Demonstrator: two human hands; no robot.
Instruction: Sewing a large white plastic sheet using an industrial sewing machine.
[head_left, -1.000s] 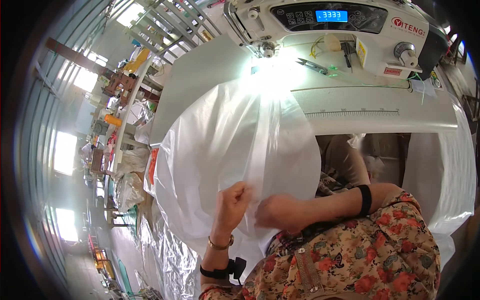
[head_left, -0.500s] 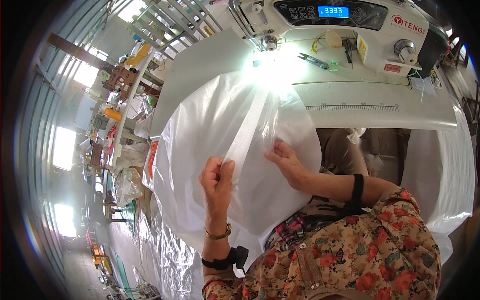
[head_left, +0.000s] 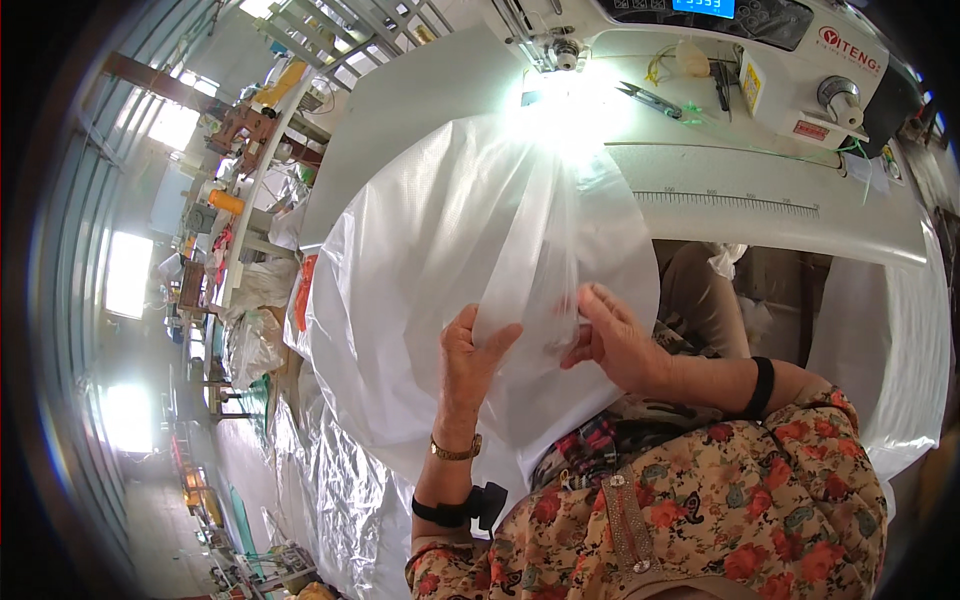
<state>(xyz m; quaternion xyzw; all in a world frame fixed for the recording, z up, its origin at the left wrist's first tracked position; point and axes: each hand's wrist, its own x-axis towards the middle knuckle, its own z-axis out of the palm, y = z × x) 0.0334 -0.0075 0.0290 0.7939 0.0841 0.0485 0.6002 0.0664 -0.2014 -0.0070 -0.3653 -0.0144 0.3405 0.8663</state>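
Head-worn fisheye, downward over hands

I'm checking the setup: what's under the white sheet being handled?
The table passes under the upper part of the sheet, showing on both sides; the covered stretch and anything there is hidden.

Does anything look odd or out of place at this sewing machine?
Nothing looks plainly spilled or damaged. Loose green thread lies by the snips, slightly untidy. Oddest is the glare at the sewing machine: it hides the white sheet's far end, so I can't judge that spot.
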